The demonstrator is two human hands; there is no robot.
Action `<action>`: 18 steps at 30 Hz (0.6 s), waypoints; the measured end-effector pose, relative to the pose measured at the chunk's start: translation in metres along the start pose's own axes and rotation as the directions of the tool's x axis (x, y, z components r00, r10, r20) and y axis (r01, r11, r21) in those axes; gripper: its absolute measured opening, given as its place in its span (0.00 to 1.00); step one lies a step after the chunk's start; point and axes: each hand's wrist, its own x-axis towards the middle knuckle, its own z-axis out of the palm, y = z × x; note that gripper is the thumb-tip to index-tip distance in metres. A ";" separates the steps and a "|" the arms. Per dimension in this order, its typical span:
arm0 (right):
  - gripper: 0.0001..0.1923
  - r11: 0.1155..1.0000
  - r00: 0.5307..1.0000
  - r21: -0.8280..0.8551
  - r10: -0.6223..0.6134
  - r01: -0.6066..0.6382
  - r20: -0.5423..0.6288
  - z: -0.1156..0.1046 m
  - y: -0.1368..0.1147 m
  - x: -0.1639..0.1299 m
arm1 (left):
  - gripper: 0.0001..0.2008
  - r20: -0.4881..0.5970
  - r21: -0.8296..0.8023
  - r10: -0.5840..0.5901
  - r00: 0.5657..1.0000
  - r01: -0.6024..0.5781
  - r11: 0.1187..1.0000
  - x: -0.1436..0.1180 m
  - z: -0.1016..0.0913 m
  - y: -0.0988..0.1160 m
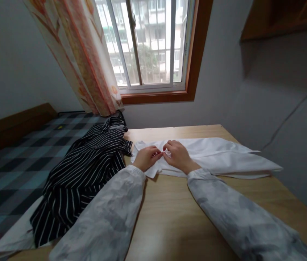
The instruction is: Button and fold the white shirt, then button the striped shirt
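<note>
A: Hands?

B: Left hand and right hand side by side, fingertips meeting, both curled down onto the white garment. Pinching a small bit of its cloth between thumbs and fingers, near the left end of the piece. Exactly what is pinched, too small to tell.

A: And the garment itself?

B: Spread flat across the far part of the wooden table, folded lengthwise into a long band. Running from the middle of the tabletop out to the right, with one thin edge poking past the rest at the far right. Left end just beside the black striped garment.

A: More on that striped one?

B: Black with thin white stripes, heaped loosely, draped over the table's left edge and down toward the bed. Some white cloth showing under its lower end.

A: Sleeves?

B: Pale grey mottled sleeves on both forearms, cuffs at the wrists, resting low over the bare wood.

A: Surroundings?

B: Bed with a dark checked cover to the left, touching the table's side. Window with a brown wooden frame straight ahead, above the table. Orange-patterned curtain hanging at its left, lower end near the striped heap. Grey wall to the right.
</note>
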 end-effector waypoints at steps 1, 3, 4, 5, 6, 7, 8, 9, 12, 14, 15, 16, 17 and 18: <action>0.03 1.000 1.000 0.002 -0.003 0.003 -0.030 0.005 0.001 -0.003 | 0.15 -0.035 -0.070 -0.016 0.999 0.014 0.997 0.001 0.003 -0.002; 0.08 1.000 0.998 0.006 -0.001 0.001 -0.058 0.010 0.001 -0.009 | 0.16 -0.077 -0.199 -0.052 0.996 0.036 0.979 0.003 0.006 -0.006; 0.11 1.000 0.998 0.008 0.011 -0.011 -0.062 0.011 0.000 -0.012 | 0.16 -0.080 -0.251 -0.068 0.995 0.046 0.967 0.004 0.007 -0.007; 0.13 0.999 0.997 0.008 0.032 -0.032 -0.066 0.012 0.000 -0.013 | 0.16 -0.072 -0.295 -0.081 0.994 0.056 0.954 0.005 0.007 -0.008; 0.15 0.998 0.996 0.005 0.056 -0.056 -0.071 0.011 -0.002 -0.014 | 0.17 -0.058 -0.332 -0.093 0.994 0.069 0.941 0.005 0.007 -0.009; 0.15 0.997 0.994 0.001 0.075 -0.075 -0.077 0.011 -0.003 -0.014 | 0.17 -0.043 -0.361 -0.105 0.993 0.083 0.929 0.006 0.007 -0.009; 0.16 0.996 0.993 -0.005 0.087 -0.088 -0.081 0.011 -0.005 -0.014 | 0.18 -0.033 -0.382 -0.117 0.993 0.096 0.919 0.006 0.006 -0.009; 0.15 0.995 0.992 -0.012 0.093 -0.094 -0.081 0.011 -0.006 -0.014 | 0.18 -0.027 -0.394 -0.127 0.992 0.106 0.913 0.006 0.006 -0.009; 0.14 0.995 0.994 -0.030 0.092 -0.094 -0.055 0.013 -0.008 -0.014 | 0.19 -0.030 -0.396 -0.142 0.989 0.119 0.911 0.005 0.005 -0.010; 0.13 0.995 0.995 -0.021 0.095 -0.096 -0.040 0.015 -0.008 -0.014 | 0.19 -0.043 -0.405 -0.165 0.985 0.134 0.904 0.004 0.005 -0.009; 0.12 0.995 0.994 -0.009 0.097 -0.097 -0.040 0.017 -0.007 -0.015 | 0.20 -0.044 -0.423 -0.186 0.981 0.151 0.893 0.004 0.006 -0.009; 0.12 0.995 0.994 0.004 0.098 -0.098 -0.044 0.018 -0.007 -0.015 | 0.21 -0.038 -0.450 -0.212 0.977 0.172 0.876 0.003 0.006 -0.008; 0.11 0.995 0.994 0.017 0.098 -0.097 -0.049 0.019 -0.006 -0.016 | 0.22 -0.024 -0.483 -0.236 0.971 0.196 0.853 0.003 0.006 -0.007; 0.10 0.995 0.994 0.029 0.096 -0.095 -0.055 0.020 -0.005 -0.017 | 0.22 -0.005 -0.520 -0.256 0.967 0.216 0.826 0.002 0.006 -0.005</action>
